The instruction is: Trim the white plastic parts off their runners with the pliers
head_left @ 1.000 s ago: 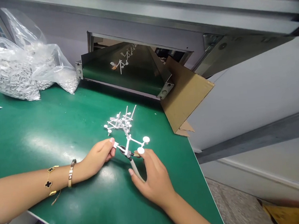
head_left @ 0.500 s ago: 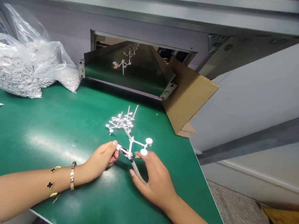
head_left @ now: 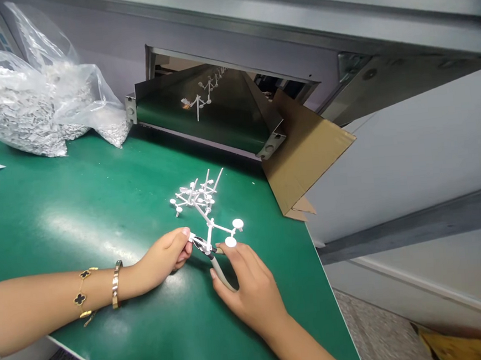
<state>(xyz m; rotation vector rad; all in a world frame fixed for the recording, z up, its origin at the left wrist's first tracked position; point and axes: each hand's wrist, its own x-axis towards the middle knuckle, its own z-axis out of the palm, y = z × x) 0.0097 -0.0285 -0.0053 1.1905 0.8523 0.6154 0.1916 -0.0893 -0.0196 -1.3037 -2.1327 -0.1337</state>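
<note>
Left hand: here it is on the left, thumb and finger pinching the small white tab at the end of the white frame; left hand (head_left: 161, 261), tab (head_left: 191, 236).
Right hand: curled round the pliers (head_left: 219, 271) on the right, thumb on the near handle; right hand (head_left: 252, 284).
White frame: right between the two hands, over the green surface (head_left: 102, 224), its stem (head_left: 210, 233) rising just beyond the pliers' head.
Pliers' tips: up by the frame's left arm, just beside the tab; too small to tell whether they bite.
Good form: I'd say hold that tab steady, set the tips square and tight against the joint, fingertips clear, then squeeze evenly.
Watch: the round discs (head_left: 230, 241) sit close to the right index finger, so a knock looks possible.
Far side: more white frames (head_left: 200, 200), apparently overlapping the held one.
</note>
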